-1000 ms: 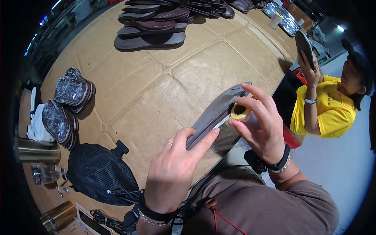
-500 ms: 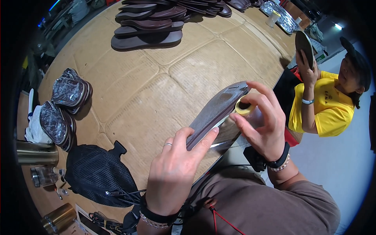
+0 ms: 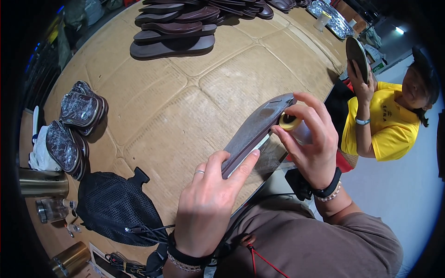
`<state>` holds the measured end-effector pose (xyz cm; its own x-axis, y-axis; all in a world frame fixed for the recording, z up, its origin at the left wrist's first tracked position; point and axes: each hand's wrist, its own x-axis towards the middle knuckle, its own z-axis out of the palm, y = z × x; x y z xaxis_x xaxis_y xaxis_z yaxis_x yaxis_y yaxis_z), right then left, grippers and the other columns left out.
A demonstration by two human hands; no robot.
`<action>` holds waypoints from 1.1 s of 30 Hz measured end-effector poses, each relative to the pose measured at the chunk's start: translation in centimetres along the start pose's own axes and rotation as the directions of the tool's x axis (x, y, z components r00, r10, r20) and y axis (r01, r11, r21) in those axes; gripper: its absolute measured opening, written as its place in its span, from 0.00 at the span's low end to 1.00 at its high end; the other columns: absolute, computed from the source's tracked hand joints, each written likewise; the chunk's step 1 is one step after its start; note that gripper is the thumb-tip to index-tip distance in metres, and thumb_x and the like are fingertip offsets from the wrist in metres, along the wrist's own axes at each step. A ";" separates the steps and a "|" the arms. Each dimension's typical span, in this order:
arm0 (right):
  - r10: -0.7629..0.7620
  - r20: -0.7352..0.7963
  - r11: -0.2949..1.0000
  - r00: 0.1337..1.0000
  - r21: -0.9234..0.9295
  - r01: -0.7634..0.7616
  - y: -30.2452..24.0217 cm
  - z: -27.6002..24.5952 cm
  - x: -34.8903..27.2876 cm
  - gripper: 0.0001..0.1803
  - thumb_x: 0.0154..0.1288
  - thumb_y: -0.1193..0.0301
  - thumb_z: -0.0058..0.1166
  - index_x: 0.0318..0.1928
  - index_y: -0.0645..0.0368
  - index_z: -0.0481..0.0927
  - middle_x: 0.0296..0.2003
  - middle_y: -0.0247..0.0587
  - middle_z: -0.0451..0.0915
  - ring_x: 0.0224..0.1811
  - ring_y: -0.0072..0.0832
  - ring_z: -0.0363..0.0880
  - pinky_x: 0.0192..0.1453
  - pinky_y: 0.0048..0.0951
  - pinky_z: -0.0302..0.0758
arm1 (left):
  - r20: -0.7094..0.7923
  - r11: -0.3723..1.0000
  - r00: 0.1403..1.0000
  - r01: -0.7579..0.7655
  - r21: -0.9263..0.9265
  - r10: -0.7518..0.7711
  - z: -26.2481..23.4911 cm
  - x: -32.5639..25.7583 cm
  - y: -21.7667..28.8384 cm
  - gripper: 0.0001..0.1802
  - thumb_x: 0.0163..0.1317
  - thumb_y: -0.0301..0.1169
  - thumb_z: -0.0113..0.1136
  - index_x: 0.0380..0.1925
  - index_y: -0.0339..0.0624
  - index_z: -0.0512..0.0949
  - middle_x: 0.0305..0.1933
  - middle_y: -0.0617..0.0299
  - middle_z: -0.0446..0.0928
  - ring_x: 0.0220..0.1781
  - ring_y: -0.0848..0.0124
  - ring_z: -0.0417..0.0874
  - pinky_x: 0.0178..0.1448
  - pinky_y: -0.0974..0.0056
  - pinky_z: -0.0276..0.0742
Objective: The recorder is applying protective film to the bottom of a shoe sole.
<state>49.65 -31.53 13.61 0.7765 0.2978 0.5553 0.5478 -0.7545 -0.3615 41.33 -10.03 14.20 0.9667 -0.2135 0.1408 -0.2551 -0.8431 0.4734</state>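
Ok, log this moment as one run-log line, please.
left hand: holds grey sole on edge | right hand: holds small bottle at sole's top | cardboard-covered table below | co-worker holds another sole

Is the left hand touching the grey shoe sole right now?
Touching. The head view shows the left hand gripping the lower end of the grey sole, thumb pressed along its edge; the right hand holds the upper end.
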 end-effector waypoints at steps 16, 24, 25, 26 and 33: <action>-0.027 -0.033 0.999 0.999 -0.029 0.026 0.1 0.0 -0.1 0.21 0.54 0.75 0.80 0.47 0.62 0.84 0.54 0.53 0.84 0.52 0.41 0.86 0.53 0.35 0.82 | 0.000 0.999 1.000 -0.014 0.034 0.014 0.4 -0.1 -0.1 0.36 0.61 0.19 0.65 0.67 0.67 0.82 0.51 0.59 0.79 0.48 0.60 0.87 0.46 0.57 0.86; -0.003 -0.034 1.000 0.999 0.025 0.004 0.5 0.8 -0.4 0.19 0.56 0.73 0.77 0.47 0.60 0.84 0.54 0.52 0.82 0.54 0.49 0.83 0.56 0.42 0.80 | -0.010 0.999 1.000 -0.018 0.036 0.018 0.6 -0.1 -0.3 0.36 0.60 0.18 0.65 0.67 0.67 0.82 0.51 0.59 0.79 0.47 0.59 0.86 0.46 0.57 0.86; -0.014 -0.034 1.000 0.999 0.015 0.014 0.5 0.9 -0.4 0.19 0.57 0.73 0.77 0.47 0.60 0.84 0.54 0.52 0.82 0.54 0.49 0.83 0.56 0.42 0.80 | -0.011 0.999 1.000 -0.017 0.037 0.017 0.6 -0.2 -0.3 0.37 0.59 0.18 0.65 0.67 0.67 0.82 0.51 0.59 0.79 0.47 0.59 0.87 0.46 0.57 0.86; -0.014 -0.035 1.000 0.999 0.017 0.014 0.5 1.0 -0.5 0.19 0.57 0.73 0.77 0.47 0.60 0.84 0.54 0.52 0.82 0.54 0.49 0.83 0.56 0.42 0.80 | -0.011 0.999 1.000 -0.016 0.039 0.016 0.7 -0.2 -0.3 0.38 0.59 0.17 0.65 0.67 0.67 0.82 0.51 0.59 0.79 0.47 0.59 0.87 0.46 0.57 0.86; 0.023 0.000 1.000 1.000 0.021 -0.023 0.3 1.0 -0.4 0.19 0.61 0.70 0.74 0.51 0.59 0.82 0.56 0.53 0.81 0.54 0.52 0.82 0.58 0.42 0.79 | -0.007 0.999 1.000 -0.025 0.041 0.025 0.6 -0.2 0.0 0.41 0.56 0.15 0.65 0.69 0.66 0.81 0.52 0.57 0.79 0.47 0.58 0.86 0.46 0.56 0.85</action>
<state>49.84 -31.29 12.56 0.7891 0.2802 0.5466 0.5359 -0.7489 -0.3898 41.17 -10.32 13.67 0.9598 -0.2311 0.1591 -0.2782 -0.8572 0.4333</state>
